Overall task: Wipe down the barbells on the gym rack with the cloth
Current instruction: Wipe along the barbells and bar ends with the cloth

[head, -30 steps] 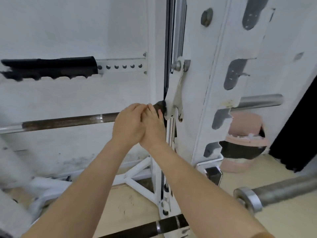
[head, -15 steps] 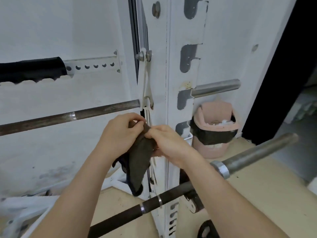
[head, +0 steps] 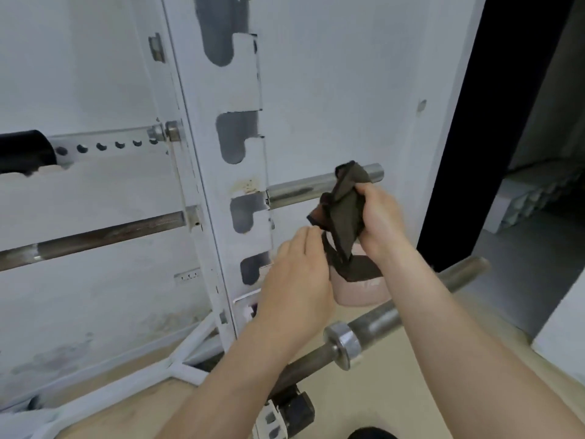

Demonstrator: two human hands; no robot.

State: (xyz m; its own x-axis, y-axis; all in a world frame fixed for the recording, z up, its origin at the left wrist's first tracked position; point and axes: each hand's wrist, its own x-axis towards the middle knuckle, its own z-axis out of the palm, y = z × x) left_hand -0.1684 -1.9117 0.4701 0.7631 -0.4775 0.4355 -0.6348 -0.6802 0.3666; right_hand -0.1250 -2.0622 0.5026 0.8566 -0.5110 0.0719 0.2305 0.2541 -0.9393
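A dark cloth [head: 343, 210] hangs bunched in front of the shiny sleeve end of the upper barbell [head: 300, 188], right of the white rack upright [head: 234, 172]. My right hand [head: 378, 217] grips the cloth's upper part just below the sleeve. My left hand [head: 299, 280] sits lower and pinches the cloth's bottom edge. The same bar's rusty shaft [head: 95, 236] runs left of the upright. A lower barbell [head: 373, 327] with a chrome collar crosses under my forearms.
A pink bin [head: 357, 293] stands behind my hands by the wall. A black padded bar [head: 25, 150] on a perforated arm juts out at the left. White rack feet [head: 177, 359] spread over the floor. A dark doorway [head: 493, 122] opens at the right.
My hands left the upper bar's shaft, carried the cloth to the right of the upright, and raised it to the bar's sleeve end. The view swung right.
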